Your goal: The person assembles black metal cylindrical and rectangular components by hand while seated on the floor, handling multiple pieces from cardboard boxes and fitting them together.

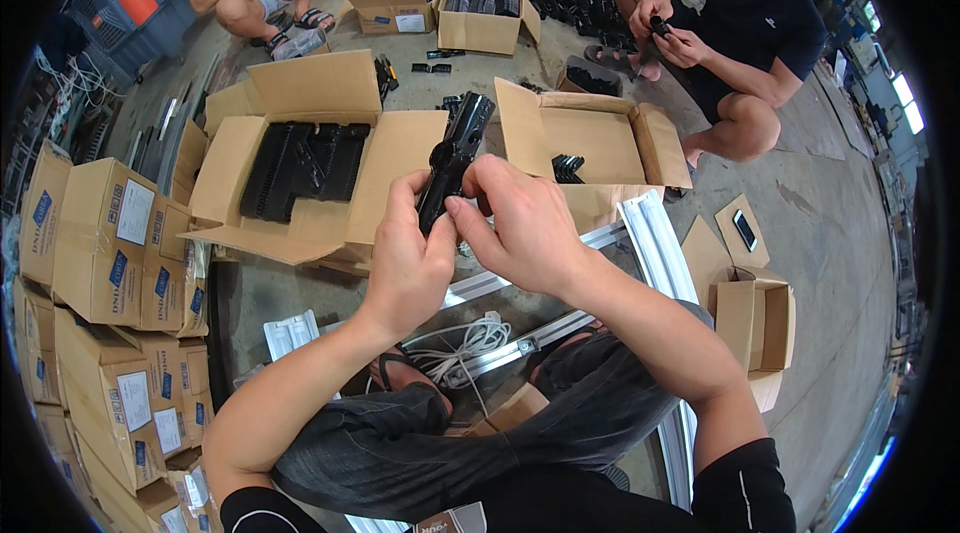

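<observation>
Between my hands, above my knees, a glossy black tubular part (465,133) points up and away, with a small round lug on its side. My left hand (408,258) wraps its lower end, fingers behind and thumb in front. My right hand (528,225) pinches at the lower part of the same piece with thumb and forefinger; the exact contact is partly hidden by the fingers. Beyond them to the left, an open carton (225,168) holds rows of black parts (305,173). To the right, another open carton (590,138) has a few black parts (568,169) in it.
Sealed cartons (110,243) are stacked at left. White aluminium profiles (655,243) and a coiled white cable (475,348) lie around my legs. Two people (745,43) squat ahead, near cartons of black parts (480,18). A phone (745,230) rests on cardboard at right.
</observation>
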